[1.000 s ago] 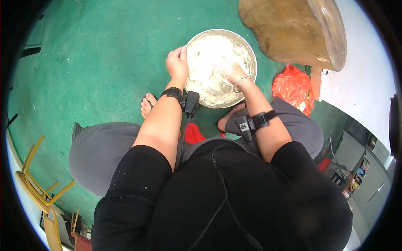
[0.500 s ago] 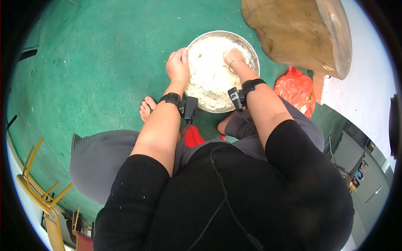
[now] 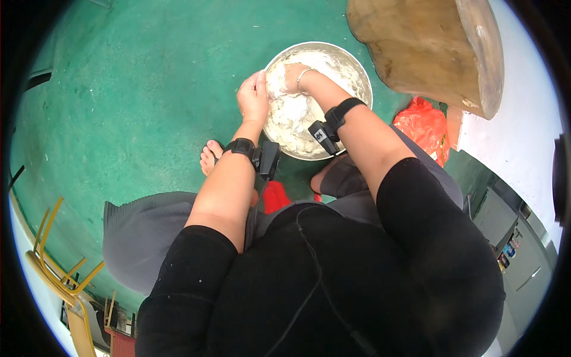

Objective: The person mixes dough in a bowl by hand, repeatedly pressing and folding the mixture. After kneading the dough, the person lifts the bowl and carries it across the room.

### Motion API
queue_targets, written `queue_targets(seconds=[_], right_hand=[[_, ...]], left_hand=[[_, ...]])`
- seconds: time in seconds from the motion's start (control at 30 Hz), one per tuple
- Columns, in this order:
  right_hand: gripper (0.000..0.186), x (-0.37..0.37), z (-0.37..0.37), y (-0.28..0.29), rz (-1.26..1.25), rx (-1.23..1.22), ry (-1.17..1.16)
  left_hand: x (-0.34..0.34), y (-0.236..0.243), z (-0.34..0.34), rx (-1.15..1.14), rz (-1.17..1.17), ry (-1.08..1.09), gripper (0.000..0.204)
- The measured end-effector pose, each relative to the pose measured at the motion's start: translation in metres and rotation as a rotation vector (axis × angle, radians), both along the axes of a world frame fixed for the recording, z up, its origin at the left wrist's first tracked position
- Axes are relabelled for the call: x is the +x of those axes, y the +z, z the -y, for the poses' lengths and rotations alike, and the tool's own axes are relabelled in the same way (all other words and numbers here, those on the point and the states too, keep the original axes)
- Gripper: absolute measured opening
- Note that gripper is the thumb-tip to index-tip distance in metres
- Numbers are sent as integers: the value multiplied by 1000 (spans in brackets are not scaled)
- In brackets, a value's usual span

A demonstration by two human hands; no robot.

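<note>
A wide steel bowl (image 3: 318, 44) sits on the floor in front of my body, holding white flour and pale, lumpy dough (image 3: 294, 128). My left hand (image 3: 253, 94) grips the bowl's left rim, fingers together along it. My right hand (image 3: 294, 77) reaches into the upper left of the bowl, close to my left hand, touching the mixture; its fingertips are hidden. Each forearm has a black strap with a device on it, and my right wrist wears a thin bracelet.
A large brown wooden slab (image 3: 425, 50) stands at top right, with an orange-red plastic bag (image 3: 419, 125) below it. A yellow metal-framed chair (image 3: 50, 276) is at lower left. A grey cabinet (image 3: 523, 273) stands at far right. My legs flank the green floor (image 3: 148, 89) before me.
My right hand has moved from the right part of the bowl up and leftward to near my left hand. My left hand stays on the rim.
</note>
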State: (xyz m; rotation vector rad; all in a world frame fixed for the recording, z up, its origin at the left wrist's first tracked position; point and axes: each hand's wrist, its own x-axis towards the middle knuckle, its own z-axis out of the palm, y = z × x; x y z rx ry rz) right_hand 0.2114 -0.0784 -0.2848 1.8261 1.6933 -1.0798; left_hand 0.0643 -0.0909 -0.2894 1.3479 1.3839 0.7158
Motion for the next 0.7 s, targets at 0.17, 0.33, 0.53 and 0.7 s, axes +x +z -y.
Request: queue_targets(seconds=[0.17,0.33,0.53,0.7], right_hand=[[36,-28,2,32,116,-71,-40],[38,-16,27,69,69,-23,40],[25,7,108,114,47,225,39],[14,0,164,102,87,261,13]], left_hand=[[-3,-6,0,71,-3,20,31],[0,-3,1,104,-29,-26,32],[-4,-1,-1,90,-65,-7,32],[0,-1,-5,111,-111,-45,33]])
